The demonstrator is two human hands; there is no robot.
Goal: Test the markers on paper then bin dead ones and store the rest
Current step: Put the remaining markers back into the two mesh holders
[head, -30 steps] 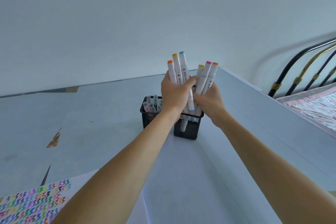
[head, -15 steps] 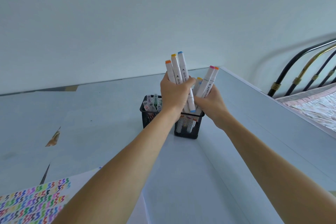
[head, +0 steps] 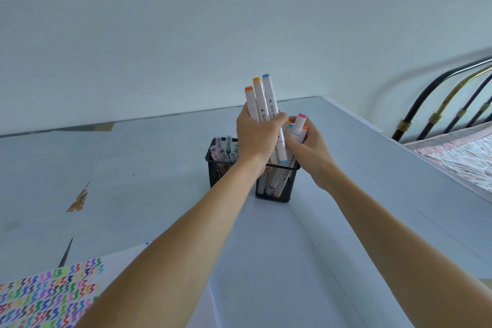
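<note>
Black wire mesh, that is the pen holder (head: 275, 184), standing on the pale blue-grey table (head: 165, 168) right under both hands. From the head camera: the left hand (head: 257, 138) is wrapped tight round three white markers (head: 262, 104), which stand nearly upright with orange, yellow and blue caps on top, and the blue-capped one's lower end hangs just above the holder's rim. Beside it, touching, the right hand (head: 306, 146) grips a second bunch of markers (head: 296, 129), pink cap highest, an orange cap just below, sunk low into the holder's near compartment. How many are in that bunch is hard to count, the fingers cover most of them. In the far compartment sit several more capped markers (head: 223, 150), greyish and green tops showing. Down at the lower left lies the test paper (head: 48, 298), rows of coloured zigzag strokes across it. At the right edge, a black and brass bed frame (head: 436, 106) and a patterned quilt (head: 463, 157).
</note>
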